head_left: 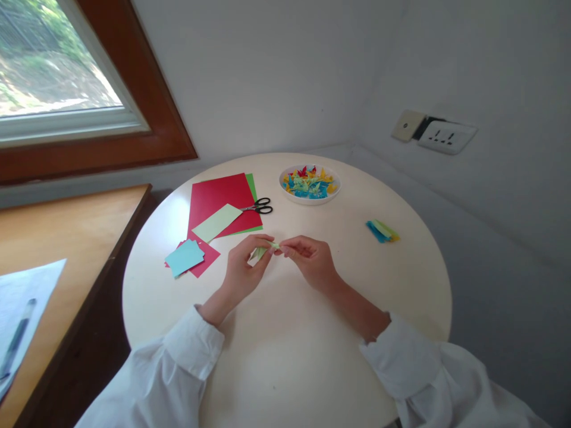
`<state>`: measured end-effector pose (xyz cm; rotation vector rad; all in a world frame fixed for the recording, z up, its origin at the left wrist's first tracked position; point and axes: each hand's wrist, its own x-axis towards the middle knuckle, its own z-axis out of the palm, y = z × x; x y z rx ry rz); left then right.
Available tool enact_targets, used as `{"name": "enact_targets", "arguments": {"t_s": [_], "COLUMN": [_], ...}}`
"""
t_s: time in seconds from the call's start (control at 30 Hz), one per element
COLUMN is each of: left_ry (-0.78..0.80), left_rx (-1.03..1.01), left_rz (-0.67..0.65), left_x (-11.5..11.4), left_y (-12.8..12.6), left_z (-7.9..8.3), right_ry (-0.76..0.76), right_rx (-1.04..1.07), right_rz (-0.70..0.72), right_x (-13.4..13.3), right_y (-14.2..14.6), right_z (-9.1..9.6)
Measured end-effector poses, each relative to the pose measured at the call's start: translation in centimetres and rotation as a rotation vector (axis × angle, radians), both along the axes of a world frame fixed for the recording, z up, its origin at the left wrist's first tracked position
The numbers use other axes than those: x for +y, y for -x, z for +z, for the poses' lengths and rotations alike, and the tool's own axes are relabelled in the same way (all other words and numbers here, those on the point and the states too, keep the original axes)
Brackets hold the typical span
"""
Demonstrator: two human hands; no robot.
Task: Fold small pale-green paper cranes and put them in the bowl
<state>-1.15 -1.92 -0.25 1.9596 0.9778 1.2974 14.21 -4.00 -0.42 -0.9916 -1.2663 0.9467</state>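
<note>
Pinching a small folded pale-green paper [259, 253] between them, the left hand [243, 261] and right hand [311, 260] are nearly closed, the left around its body, the right on its end. The paper is held on the near side of the white bowl [310, 201]. Left of the bowl lie black-handled scissors [263, 209] and a red sheet [215, 197]; right and nearer, blue-green-yellow papers [380, 229].
</note>
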Motion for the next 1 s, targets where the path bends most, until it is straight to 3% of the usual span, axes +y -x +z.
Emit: {"name": "enact_targets", "arguments": {"t_s": [0.5,1.0], "left_ry": [0.174,0.142], "left_rx": [-0.201,-0.225], "left_rz": [0.026,0.026], "left_x": [-0.5,-0.8], "left_y": [-1.1,-1.3], "left_z": [0.5,0.6], "right_ry": [0.053,0.067], "right_rx": [0.073,0.143], "right_rz": [-0.004,0.002], "right_x": [-0.3,-0.4], "right_y": [0.5,0.6], "right_z": [0.1,0.0]}}
